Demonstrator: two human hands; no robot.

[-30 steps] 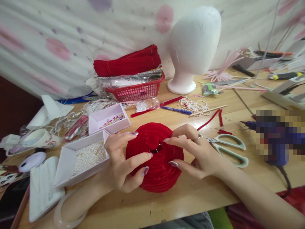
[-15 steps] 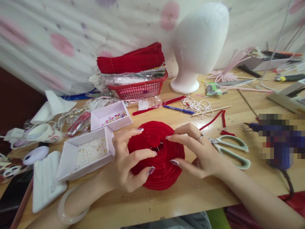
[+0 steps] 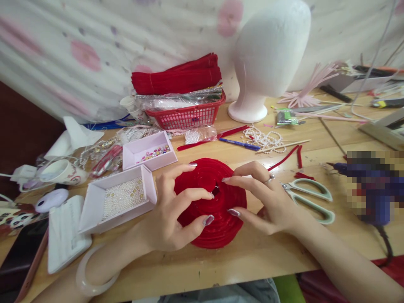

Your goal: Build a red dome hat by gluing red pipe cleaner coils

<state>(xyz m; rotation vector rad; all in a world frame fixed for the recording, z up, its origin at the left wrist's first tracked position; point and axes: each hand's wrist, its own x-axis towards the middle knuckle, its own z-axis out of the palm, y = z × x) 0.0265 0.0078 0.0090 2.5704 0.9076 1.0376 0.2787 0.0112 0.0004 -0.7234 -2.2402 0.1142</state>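
2 bare hands, fingers spread, bracket a coiled red disc (image 3: 217, 206) on a wooden surface (image 3: 252, 267), near its front edge. The left hand (image 3: 176, 206) stands wide, a fingertip beside the dark gap near the disc's centre; the right hand (image 3: 261, 198) holds thumb and forefinger apart on the opposite side. Uneven pressure from the 2 hands could skew the coils, and a long nail could snag the fabric-like strips at the gap. An open box of pearl-like beads (image 3: 94, 204) sits just beside the left hand; an outward swing of the knuckles could tip it and scatter the contents. Hidden are the disc's left and right edges, behind the hands, and its underside. How firmly the fingertips press, I cannot tell. Pixelation masks much of a blue tool (image 3: 377, 206) at right, and the frame crops the white display head (image 3: 271, 50) at the top.
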